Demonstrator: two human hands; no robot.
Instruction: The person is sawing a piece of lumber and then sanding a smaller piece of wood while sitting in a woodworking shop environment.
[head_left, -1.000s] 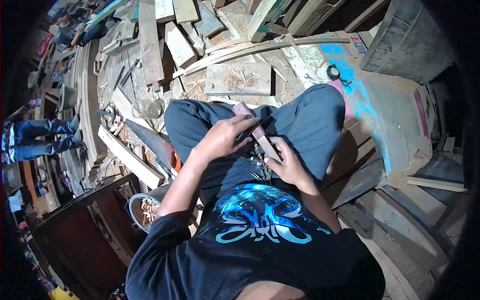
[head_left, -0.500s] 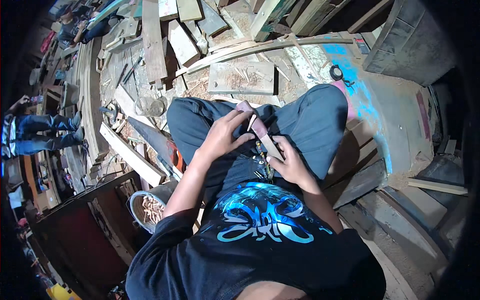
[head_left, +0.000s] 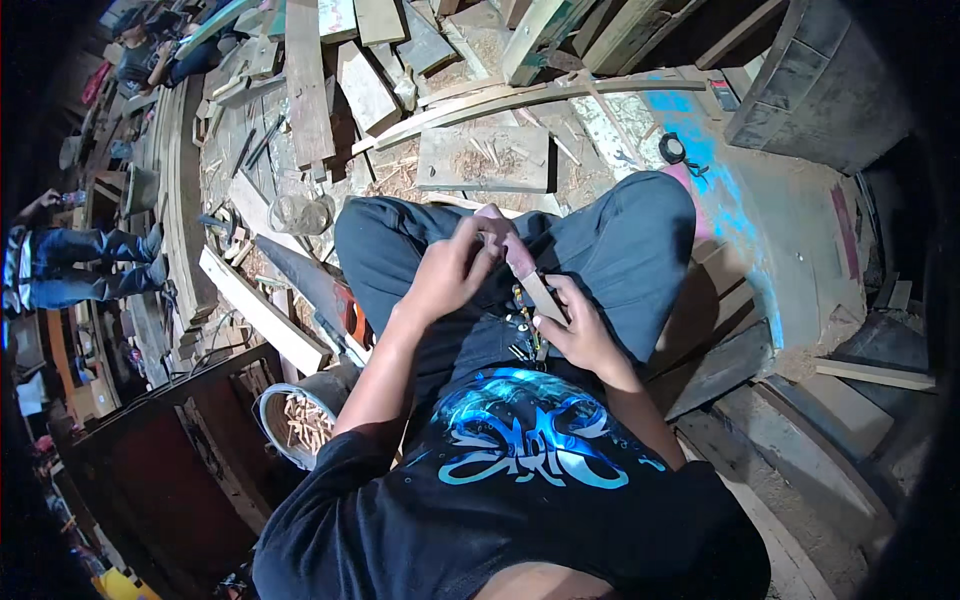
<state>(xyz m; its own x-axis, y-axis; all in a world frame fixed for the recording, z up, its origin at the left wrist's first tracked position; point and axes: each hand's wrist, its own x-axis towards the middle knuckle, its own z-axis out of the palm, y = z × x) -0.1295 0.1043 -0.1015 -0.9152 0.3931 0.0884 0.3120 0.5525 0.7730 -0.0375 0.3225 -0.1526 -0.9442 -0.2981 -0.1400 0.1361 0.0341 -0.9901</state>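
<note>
Above my lap, a flat wooden strip [head_left: 543, 298] slants between my hands; its upper part is pinkish, its lower end pale tan. My right hand [head_left: 582, 335] grips the lower end between thumb and fingers. Over the pinkish upper part, my left hand [head_left: 452, 268] is closed with fingers and thumb pressed together; what is inside them is hidden. A patterned lanyard [head_left: 522, 305] hangs just below the strip, against my dark trousers.
A bucket of small wooden sticks [head_left: 308, 425] stands by my left elbow. Beside my left knee lies a handsaw [head_left: 310, 282] near a clear jar [head_left: 300, 213]. Ahead are a shavings-strewn board [head_left: 484, 157] and a tape measure [head_left: 672, 147]. Other people sit at far left.
My left thumb and fingers, spread apart before with a small pale piece showing at the fingertips, have closed together over the strip. My right hand has stayed nearly in place.
</note>
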